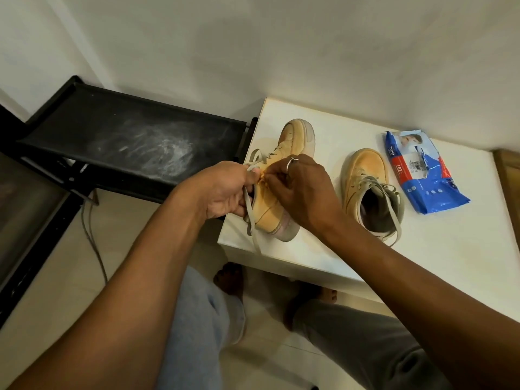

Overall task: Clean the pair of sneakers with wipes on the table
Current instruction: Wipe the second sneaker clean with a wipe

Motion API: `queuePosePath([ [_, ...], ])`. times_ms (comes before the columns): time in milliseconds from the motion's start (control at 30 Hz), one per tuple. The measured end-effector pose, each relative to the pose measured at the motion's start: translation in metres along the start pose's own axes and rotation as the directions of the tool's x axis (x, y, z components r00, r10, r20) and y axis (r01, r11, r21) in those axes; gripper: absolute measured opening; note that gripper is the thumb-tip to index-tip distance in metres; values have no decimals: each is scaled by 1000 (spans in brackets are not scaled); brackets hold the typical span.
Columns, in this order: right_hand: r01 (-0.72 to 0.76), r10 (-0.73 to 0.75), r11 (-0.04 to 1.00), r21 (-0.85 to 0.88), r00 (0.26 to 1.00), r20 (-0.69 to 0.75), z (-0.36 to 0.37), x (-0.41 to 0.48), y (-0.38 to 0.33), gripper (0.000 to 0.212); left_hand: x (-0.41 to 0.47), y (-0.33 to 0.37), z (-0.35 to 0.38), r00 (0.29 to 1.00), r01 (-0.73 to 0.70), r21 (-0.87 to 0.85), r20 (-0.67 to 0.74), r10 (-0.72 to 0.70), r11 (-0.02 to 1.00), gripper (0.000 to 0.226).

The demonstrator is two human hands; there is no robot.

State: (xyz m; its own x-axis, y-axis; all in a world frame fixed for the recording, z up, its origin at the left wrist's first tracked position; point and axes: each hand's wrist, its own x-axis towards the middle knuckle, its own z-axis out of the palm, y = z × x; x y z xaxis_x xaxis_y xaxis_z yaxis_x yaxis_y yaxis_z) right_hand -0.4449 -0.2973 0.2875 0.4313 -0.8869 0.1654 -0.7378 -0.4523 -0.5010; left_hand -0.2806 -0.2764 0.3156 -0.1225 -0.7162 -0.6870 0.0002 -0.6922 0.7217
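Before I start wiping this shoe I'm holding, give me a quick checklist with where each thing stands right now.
1. Held sneaker steady: ok, the left hand grips it by the collar.
2. Right hand free to take a wipe: not ok, it pinches the held sneaker at the laces.
3. Wipe out and ready: not ok, none in view.
4. Wipes pack open: cannot tell; it lies on the table beside the second sneaker.
5. Second sneaker out of the way: ok, upright, apart from both hands.
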Motion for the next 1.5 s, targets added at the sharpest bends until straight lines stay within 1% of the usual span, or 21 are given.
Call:
queuePosePath([
  [67,-6,6,999,44,1000,5,-1,1,-1,25,1,0,0,1000,6,-17,-2,-6,1000,28],
  [133,25,-33,996,86,995,89,-3,2,-1,24,2,-2,0,1000,13,-30,-10,-13,999,29],
  [267,190,-215,973,130,950,225,-3,0,-1,20,2,-2,-2,999,28,-58,-42,-31,998,32],
  [400,344,-347,937,64,891,293,-1,-2,0,23,2,-2,-2,997,41,-66,-62,-45,997,31],
  [500,467,-435,884,-28,843,316,1,-4,0,23,3,-2,-3,996,41,-57,-74,-46,998,32],
  [600,558,-514,825,-88,806,293,3,-8,-2,19,4,-3,-4,995,42,-51,-89,-47,998,32],
  [733,673,-626,726,-140,732,268,9,-15,-9,13,5,-3,-4,994,42,-16,-102,-43,999,33],
  [800,666,-617,723,-185,742,262,12,-16,-10,14,6,-2,-5,993,36,-2,-109,-36,999,34],
  [900,610,-570,770,-185,789,228,8,-13,-4,17,6,-2,-5,994,36,1,-103,-35,999,32],
  [1067,425,-394,887,-183,901,181,-6,2,11,25,3,-3,-2,995,45,12,-88,-44,999,26],
  [1200,304,-291,934,-190,952,95,-8,7,16,26,4,-2,-2,995,51,-8,-82,-51,999,28],
  [1267,276,-266,943,-186,961,76,-9,6,15,26,4,-2,-2,995,43,3,-86,-43,999,30],
  [1300,271,-259,948,-167,961,92,-8,5,14,27,4,-2,-2,995,41,7,-88,-40,999,31],
  [1367,281,-260,954,-101,949,181,-7,3,11,26,4,-4,-2,995,42,3,-95,-41,999,31],
  [1433,318,-290,946,-62,916,278,-4,0,5,26,4,-4,-3,994,33,2,-100,-33,999,29],
  [1467,334,-299,940,-71,906,300,-3,-1,3,28,3,-4,-3,994,26,4,-102,-26,1000,28],
  [1500,342,-303,935,-94,908,290,-2,0,2,29,3,-4,-3,995,20,7,-101,-19,1000,27],
])
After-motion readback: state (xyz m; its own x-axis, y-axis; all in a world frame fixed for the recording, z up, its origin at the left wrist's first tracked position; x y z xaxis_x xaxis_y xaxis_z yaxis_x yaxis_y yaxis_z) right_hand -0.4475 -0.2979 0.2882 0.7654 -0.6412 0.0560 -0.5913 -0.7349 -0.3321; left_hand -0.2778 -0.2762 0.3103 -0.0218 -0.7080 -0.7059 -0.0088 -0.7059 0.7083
